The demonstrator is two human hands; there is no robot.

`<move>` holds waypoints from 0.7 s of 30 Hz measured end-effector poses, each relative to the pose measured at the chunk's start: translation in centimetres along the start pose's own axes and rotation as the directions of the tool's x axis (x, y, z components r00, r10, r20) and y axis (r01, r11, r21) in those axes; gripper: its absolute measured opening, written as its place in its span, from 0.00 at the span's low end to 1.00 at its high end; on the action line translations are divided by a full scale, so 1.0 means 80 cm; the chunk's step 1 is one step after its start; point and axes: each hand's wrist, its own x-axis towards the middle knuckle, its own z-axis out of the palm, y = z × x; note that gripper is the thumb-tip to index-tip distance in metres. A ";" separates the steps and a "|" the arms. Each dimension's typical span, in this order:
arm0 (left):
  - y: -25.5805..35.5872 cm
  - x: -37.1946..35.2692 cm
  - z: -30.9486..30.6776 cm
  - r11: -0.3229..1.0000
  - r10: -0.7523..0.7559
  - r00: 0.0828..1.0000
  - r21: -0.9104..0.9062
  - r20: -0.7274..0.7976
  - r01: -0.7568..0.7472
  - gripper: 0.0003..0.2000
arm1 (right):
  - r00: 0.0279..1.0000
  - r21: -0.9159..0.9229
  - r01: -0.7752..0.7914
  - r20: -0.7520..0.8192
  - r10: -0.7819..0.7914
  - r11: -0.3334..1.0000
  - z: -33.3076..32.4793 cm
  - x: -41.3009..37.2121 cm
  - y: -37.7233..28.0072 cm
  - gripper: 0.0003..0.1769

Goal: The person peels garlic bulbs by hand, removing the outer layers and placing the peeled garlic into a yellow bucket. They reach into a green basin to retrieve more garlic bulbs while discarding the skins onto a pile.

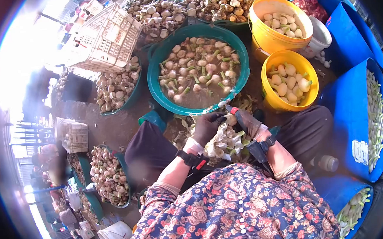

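Wide tub stood before the person's knees, bulbs in it. Near bucket stood just right of tub; far bucket behind that; both held bulbs. Farther right, large bin held stemmed produce. Left of tub, side basin held bulbs; big crate lay beyond it. Peelings lay between knees.

No wording is showing legibly: the white crate is bearing blurred lettering, and a blue container is wearing a white label, possibly printed.
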 end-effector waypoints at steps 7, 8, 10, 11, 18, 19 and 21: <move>0.036 -0.010 -0.035 0.422 -0.133 0.963 -0.865 0.236 0.270 0.17 | 0.847 0.032 0.481 0.243 -0.474 0.876 0.024 -0.040 -0.040 0.29; 0.021 -0.014 -0.033 0.338 -0.136 0.964 -0.903 0.230 0.264 0.17 | 0.829 0.114 0.476 0.272 -0.489 0.872 0.024 -0.042 -0.040 0.27; 0.001 -0.019 -0.026 0.806 -0.054 0.999 -0.590 -0.007 0.039 0.17 | 0.863 0.055 0.470 0.181 -0.472 0.881 0.028 -0.042 -0.046 0.26; -0.004 -0.022 -0.023 0.939 0.033 0.994 -0.338 -0.103 -0.067 0.17 | 0.877 0.022 0.462 0.138 -0.460 0.887 0.029 -0.042 -0.049 0.26; -0.037 -0.006 -0.025 0.913 -0.011 0.998 -0.407 -0.054 -0.012 0.17 | 0.542 -0.766 0.614 0.231 -0.808 0.193 0.044 -0.029 -0.026 0.16; -0.029 -0.005 -0.025 0.883 -0.072 0.995 -0.468 -0.065 0.033 0.16 | 0.570 -0.720 0.629 0.170 -0.804 0.294 0.041 -0.023 -0.021 0.16; -0.013 -0.009 -0.027 0.776 -0.197 0.979 -0.619 -0.061 0.117 0.12 | 0.845 -0.356 0.480 -0.058 -0.531 0.802 0.029 -0.015 -0.010 0.13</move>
